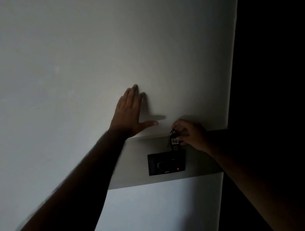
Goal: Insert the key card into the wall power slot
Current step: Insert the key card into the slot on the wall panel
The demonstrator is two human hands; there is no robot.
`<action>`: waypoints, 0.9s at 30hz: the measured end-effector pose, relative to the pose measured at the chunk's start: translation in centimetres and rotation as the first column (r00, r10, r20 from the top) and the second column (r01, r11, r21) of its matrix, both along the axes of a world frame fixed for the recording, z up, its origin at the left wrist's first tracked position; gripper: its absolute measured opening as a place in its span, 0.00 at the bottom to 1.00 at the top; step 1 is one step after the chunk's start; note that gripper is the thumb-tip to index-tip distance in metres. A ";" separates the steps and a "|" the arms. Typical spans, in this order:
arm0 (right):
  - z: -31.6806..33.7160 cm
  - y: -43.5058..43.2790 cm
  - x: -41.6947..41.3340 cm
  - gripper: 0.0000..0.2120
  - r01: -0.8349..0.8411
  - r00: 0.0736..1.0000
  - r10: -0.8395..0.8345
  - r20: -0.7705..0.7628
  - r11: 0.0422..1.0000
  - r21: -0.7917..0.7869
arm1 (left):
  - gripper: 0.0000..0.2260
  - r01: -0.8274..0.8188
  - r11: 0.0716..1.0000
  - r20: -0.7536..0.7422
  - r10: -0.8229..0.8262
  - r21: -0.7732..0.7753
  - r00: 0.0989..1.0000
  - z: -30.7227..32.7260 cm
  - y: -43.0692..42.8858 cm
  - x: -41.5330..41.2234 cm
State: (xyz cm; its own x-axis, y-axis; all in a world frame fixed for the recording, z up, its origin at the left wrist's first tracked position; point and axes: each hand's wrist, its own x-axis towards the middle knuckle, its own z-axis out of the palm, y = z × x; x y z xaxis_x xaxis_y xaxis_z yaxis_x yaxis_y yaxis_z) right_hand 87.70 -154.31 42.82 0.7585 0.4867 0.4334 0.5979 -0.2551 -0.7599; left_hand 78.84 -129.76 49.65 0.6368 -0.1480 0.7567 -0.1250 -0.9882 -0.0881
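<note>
Dim light falls on a pale wall with a grey recess below. Your right hand has its grip pinched on the key card, a dark tag with a pale label, hanging just above the black slot panel. Your left hand lies flat on the wall, fingers spread, holding nothing. You seem to be lining up; next, lower the card straight into the opening. The opening itself is lost in shadow; only a red light shows.

Bare wall all around; right hand crowds the wall panel's top edge
</note>
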 end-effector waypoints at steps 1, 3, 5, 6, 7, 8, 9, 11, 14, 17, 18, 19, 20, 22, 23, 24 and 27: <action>-0.4 0.0 0.2 0.21 -0.008 1.000 0.008 0.000 1.000 0.003 | 0.54 -0.029 1.000 -0.008 0.030 0.006 1.000 -0.2 -0.2 0.1; -1.3 0.1 0.6 0.20 -0.018 1.000 0.018 0.002 1.000 0.013 | 0.55 -0.080 0.997 -0.023 0.080 0.019 0.997 -0.5 -0.5 0.3; -2.2 0.2 1.0 0.21 -0.028 1.000 0.028 0.012 0.999 0.015 | 0.55 -0.117 0.993 -0.029 0.118 0.033 0.993 -0.7 -0.7 0.6; -2.5 0.2 1.1 0.23 -0.031 0.999 0.031 0.016 0.999 0.020 | 0.55 -0.129 0.991 -0.029 0.130 0.036 0.991 -0.9 -0.7 0.8; -2.7 0.2 1.3 0.24 -0.034 0.999 0.034 0.018 0.999 0.031 | 0.56 -0.137 0.990 -0.029 0.138 0.038 0.990 -0.9 -0.8 0.9; -3.0 0.2 1.4 0.25 -0.041 0.999 0.040 0.017 0.998 0.044 | 0.56 -0.144 0.989 -0.030 0.145 0.041 0.989 -1.0 -0.8 1.0; -3.2 0.2 1.6 0.25 -0.051 0.999 0.051 0.013 0.997 0.054 | 0.56 -0.150 0.988 -0.029 0.151 0.043 0.988 -1.0 -0.8 1.1; -3.6 0.4 1.7 0.24 -0.083 0.996 0.084 -0.006 0.995 0.053 | 0.57 -0.157 0.986 -0.024 0.159 0.050 0.987 -1.1 -0.7 1.3; -4.1 0.7 1.8 0.23 -0.131 0.991 0.131 -0.018 0.991 0.017 | 0.57 -0.160 0.986 -0.023 0.162 0.054 0.987 -1.2 -0.7 1.4; -4.3 0.7 2.0 0.21 -0.134 0.991 0.134 0.008 0.991 -0.002 | 0.57 -0.161 0.986 -0.029 0.163 0.051 0.986 -1.2 -0.6 1.4; -4.4 0.7 2.0 0.20 -0.133 0.991 0.133 0.018 0.991 -0.011 | 0.57 -0.160 0.986 -0.030 0.162 0.049 0.986 -1.2 -0.6 1.3; -4.4 0.6 2.1 0.19 -0.125 0.991 0.126 0.035 0.992 -0.029 | 0.57 -0.160 0.986 -0.032 0.162 0.047 0.986 -1.2 -0.6 1.3; -4.5 0.6 2.1 0.18 -0.118 0.991 0.120 0.059 0.992 -0.046 | 0.57 -0.158 0.986 -0.033 0.160 0.045 0.987 -1.2 -0.5 1.4; -4.7 0.4 2.1 0.18 -0.090 0.985 0.104 0.136 0.990 -0.106 | 0.57 -0.159 0.986 -0.034 0.160 0.044 0.986 -1.2 -0.6 1.5; -4.8 0.3 2.1 0.18 -0.075 0.978 0.101 0.183 0.987 -0.145 | 0.57 -0.162 0.986 -0.036 0.164 0.044 0.986 -1.2 -0.7 1.4; -5.0 0.3 2.1 0.19 -0.066 0.970 0.102 0.219 0.984 -0.165 | 0.57 -0.164 0.986 -0.036 0.166 0.042 0.986 -1.2 -0.7 1.5; -5.4 0.2 1.8 0.20 -0.042 0.964 0.080 0.253 0.987 -0.153 | 0.57 -0.176 0.983 -0.041 0.178 0.045 0.983 -1.2 -0.7 1.5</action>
